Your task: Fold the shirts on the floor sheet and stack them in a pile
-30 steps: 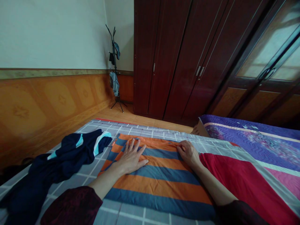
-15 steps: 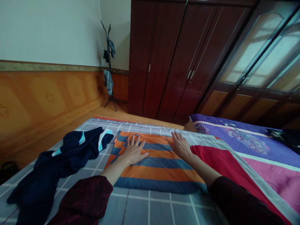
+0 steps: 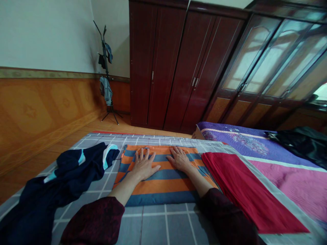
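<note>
An orange and blue-grey striped garment [image 3: 163, 186] lies flat in a rectangular shape on the checked grey bed cover [image 3: 153, 224]. My left hand [image 3: 143, 166] rests on its left part, palm down, fingers spread. Palm down on its upper middle, my right hand [image 3: 180, 160] also has its fingers apart. Neither hand holds anything. Left of the striped garment is a crumpled navy garment [image 3: 74, 180] with light blue and white bands. A red cloth [image 3: 250, 190], folded long, lies to the right, beside the striped garment.
Past the red cloth is a purple and pink bed cover [image 3: 281, 170] with a black garment [image 3: 301, 143] on it. Dark red wardrobes [image 3: 158, 68] stand behind the bed. A coat rack [image 3: 106, 68] with clothes and caps occupies the corner.
My right hand has moved left across the striped garment, away from its right edge. My left hand stays nearly in place. The view has turned right, showing more of the red cloth.
</note>
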Demonstrator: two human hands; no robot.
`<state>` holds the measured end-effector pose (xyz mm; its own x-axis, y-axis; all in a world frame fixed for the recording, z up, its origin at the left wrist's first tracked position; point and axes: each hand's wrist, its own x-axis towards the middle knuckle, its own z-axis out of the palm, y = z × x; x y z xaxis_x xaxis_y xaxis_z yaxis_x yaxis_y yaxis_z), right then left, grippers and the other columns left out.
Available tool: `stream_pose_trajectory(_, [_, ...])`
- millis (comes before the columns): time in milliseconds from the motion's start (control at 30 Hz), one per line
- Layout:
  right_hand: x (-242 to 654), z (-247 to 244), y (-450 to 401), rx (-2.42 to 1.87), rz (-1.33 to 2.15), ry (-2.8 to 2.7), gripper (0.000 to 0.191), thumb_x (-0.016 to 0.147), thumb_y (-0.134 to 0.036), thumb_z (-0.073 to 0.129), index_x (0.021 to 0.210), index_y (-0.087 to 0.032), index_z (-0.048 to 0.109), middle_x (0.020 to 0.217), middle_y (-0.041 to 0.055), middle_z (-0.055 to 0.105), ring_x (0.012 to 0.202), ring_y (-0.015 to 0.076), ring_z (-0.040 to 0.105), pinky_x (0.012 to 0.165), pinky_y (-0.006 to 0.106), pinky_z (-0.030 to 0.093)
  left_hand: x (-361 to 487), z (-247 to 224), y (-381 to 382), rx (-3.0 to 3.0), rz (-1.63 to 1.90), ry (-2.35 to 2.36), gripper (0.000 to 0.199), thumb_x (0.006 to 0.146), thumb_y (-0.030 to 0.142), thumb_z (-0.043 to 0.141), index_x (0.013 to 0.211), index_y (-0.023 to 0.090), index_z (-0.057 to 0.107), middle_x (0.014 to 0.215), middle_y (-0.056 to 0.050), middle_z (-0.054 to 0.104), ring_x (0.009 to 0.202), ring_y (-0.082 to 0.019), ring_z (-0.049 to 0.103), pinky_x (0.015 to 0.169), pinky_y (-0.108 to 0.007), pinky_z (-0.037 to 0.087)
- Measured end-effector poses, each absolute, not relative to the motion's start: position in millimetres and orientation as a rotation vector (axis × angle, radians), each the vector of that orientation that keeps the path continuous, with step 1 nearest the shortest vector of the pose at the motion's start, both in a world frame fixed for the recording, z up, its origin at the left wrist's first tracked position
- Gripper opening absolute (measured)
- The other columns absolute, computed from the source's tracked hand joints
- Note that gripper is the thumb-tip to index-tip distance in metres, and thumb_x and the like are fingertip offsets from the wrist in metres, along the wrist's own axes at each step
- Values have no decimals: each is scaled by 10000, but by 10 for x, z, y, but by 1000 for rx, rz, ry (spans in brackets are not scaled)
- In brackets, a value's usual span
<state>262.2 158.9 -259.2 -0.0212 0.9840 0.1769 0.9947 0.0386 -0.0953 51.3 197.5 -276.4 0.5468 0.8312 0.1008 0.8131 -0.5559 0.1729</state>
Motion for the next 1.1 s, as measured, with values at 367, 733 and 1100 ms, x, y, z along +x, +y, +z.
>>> stream_pose_trajectory(367, [3022, -2501, 1487, -2271, -123, -1833, 414, 958, -369, 347, 1222, -135, 563, 1238, 144, 594, 1174, 221, 524, 959, 325, 386, 533, -2786, 1981, 2695, 229, 1446, 792, 838, 704, 315, 1465, 221, 292, 1543, -137, 184, 1396, -437, 56, 1071, -636, 40])
stream_pose_trajectory(733, [3318, -2419, 1437, -2531, -124, -1503, 313, 924, -335, 386, 1011, -200, 655, 997, 108, 683, 959, 264, 639, 719, 327, 479, 533, -2768, 1963, 2714, 180, 1472, 770, 856, 692, 289, 1467, 224, 287, 1543, -143, 182, 1396, -430, 76, 1085, -605, 86])
stream_pose_trajectory(1100, [2948, -2427, 62, -2113, -5, -2038, 547, 865, -454, 536, 1316, -147, 507, 1433, 142, 418, 1317, 292, 378, 1074, 432, 328, 532, -2759, 1987, 2788, 137, 1471, 749, 866, 654, 325, 1454, 191, 321, 1523, -161, 239, 1391, -424, 136, 1076, -612, 128])
